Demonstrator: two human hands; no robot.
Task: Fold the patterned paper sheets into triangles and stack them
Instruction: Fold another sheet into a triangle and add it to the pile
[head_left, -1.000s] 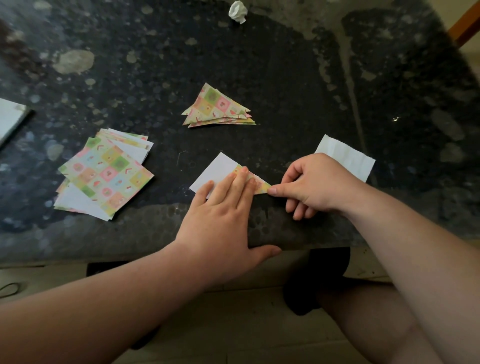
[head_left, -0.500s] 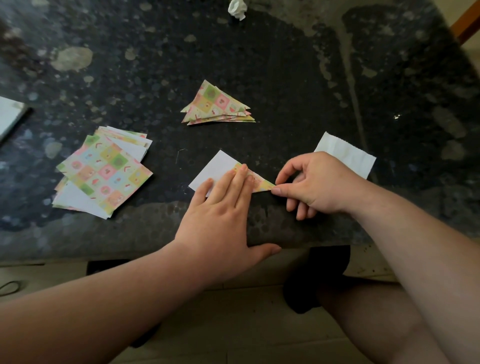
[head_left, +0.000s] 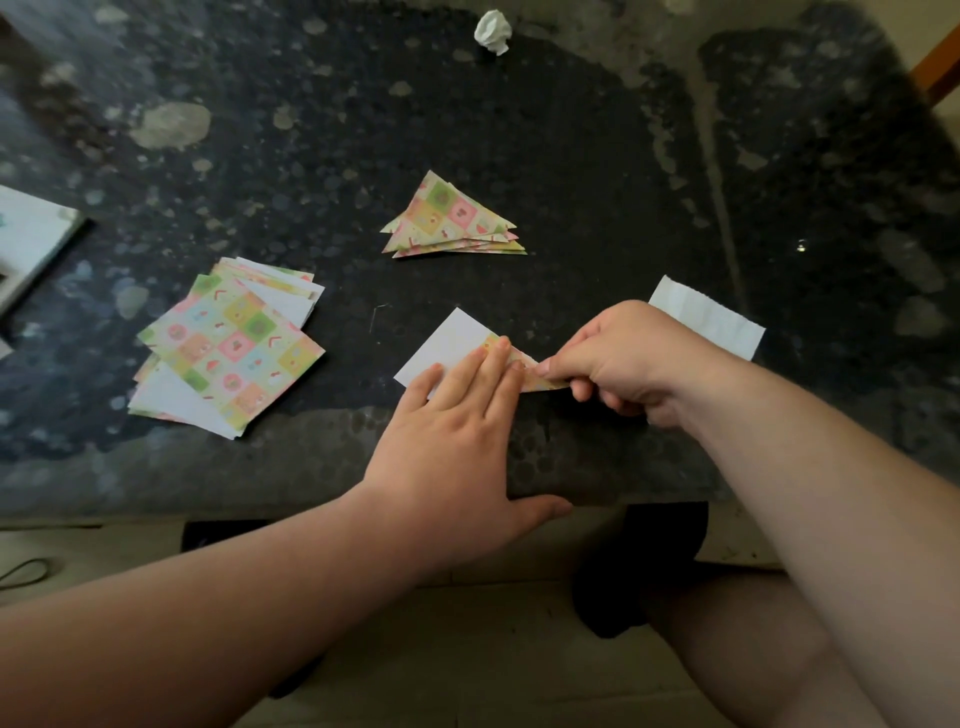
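Note:
A paper sheet (head_left: 451, 344), white side up with its patterned right corner turned over, lies near the table's front edge. My left hand (head_left: 457, 431) lies flat on it, straight fingers pressing the paper down. My right hand (head_left: 618, 358) pinches the folded patterned corner at the sheet's right end between thumb and forefinger. A stack of folded patterned triangles (head_left: 453, 221) lies further back at the centre. A loose pile of unfolded patterned sheets (head_left: 228, 343) sits to the left.
A white creased slip of paper (head_left: 711, 319) lies behind my right hand. A crumpled white paper ball (head_left: 492, 30) sits at the far edge. A white flat object (head_left: 31, 244) lies at far left. The dark speckled table (head_left: 571, 156) ends just below my hands.
My right hand has crept left along the folded corner toward my left fingertips, and its fingers have curled tighter. My left hand stays pressed on the sheet.

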